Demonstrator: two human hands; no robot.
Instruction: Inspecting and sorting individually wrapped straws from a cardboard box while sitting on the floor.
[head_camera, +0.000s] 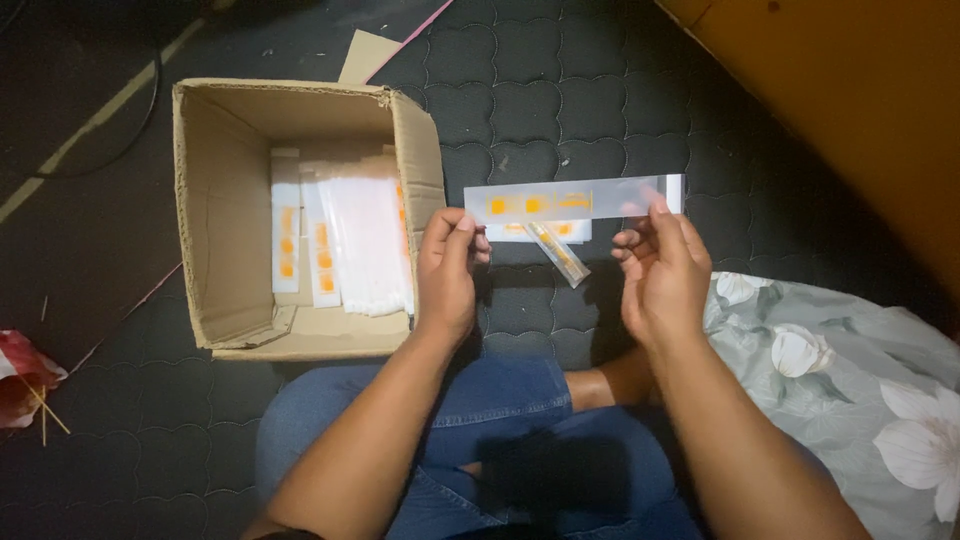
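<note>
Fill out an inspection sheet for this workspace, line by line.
Surface: dark quilted mat on the floor; the person sits on it in blue jeans.
Job's things: long clear sleeve with orange print held level between both hands; a second printed piece and a small clear tube hang below it.
Clutter: open cardboard box with stacked matching sleeves; loose cardboard scrap; red-and-white wrapper.
Grips: left hand pinches the sleeve's left end; right hand pinches near its right end.
Cables: dark cable beyond the box.
Surroundings: floral cloth; orange panel.
</note>
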